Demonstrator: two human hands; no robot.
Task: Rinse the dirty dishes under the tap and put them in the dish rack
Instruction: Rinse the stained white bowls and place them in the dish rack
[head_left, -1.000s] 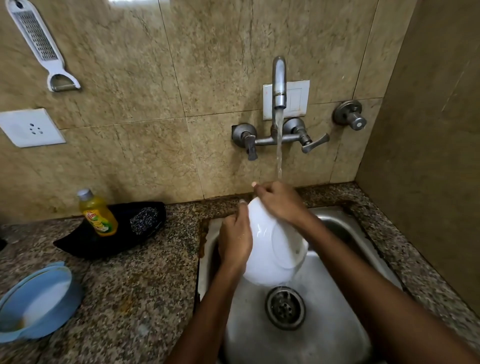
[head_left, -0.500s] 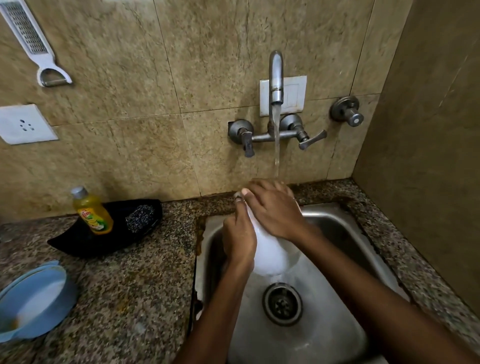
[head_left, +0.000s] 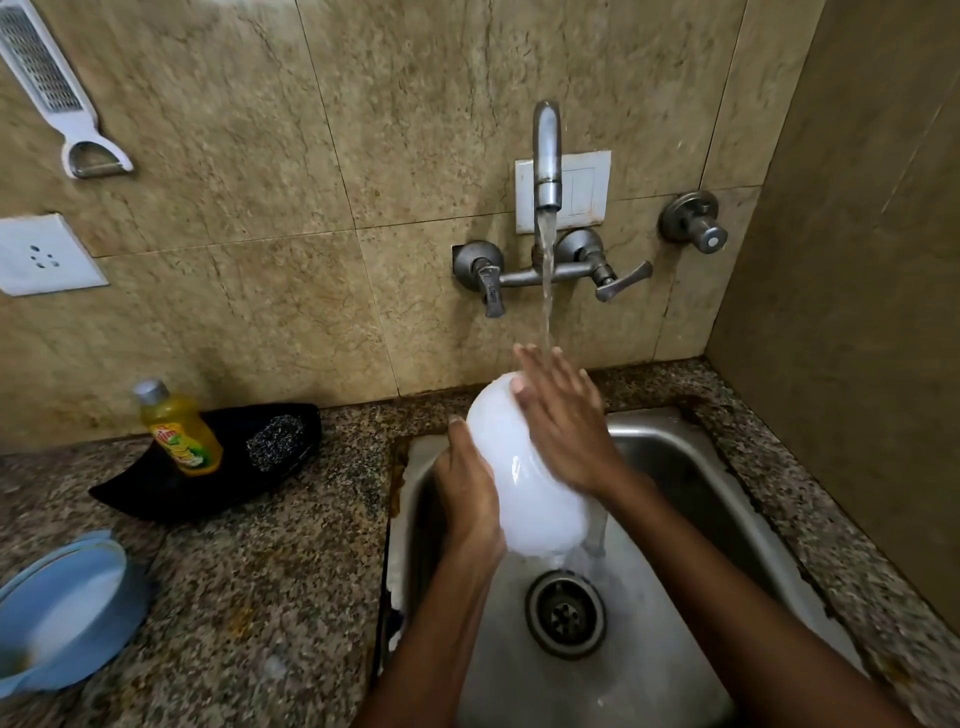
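Observation:
A white bowl (head_left: 524, 483) is held tilted over the steel sink (head_left: 675, 457), its rounded outside turned toward me. My left hand (head_left: 467, 483) grips its left rim. My right hand (head_left: 563, 421) lies flat on its upper right side with the fingers spread. Water runs from the wall tap (head_left: 546, 156) onto my right fingers and streams off the bowl's low edge toward the drain (head_left: 565, 613). The inside of the bowl is hidden. No dish rack is in view.
On the granite counter to the left lie a black tray (head_left: 156, 493) with a yellow soap bottle (head_left: 179, 428) and a steel scrubber (head_left: 275, 441). A blue bowl (head_left: 62, 608) sits at the far left edge. A grater (head_left: 52, 88) and a socket (head_left: 41, 254) are on the wall.
The bowl has been turned so its outside faces me and lifted a little toward the stream. My right hand has opened flat and slid up over the bowl.

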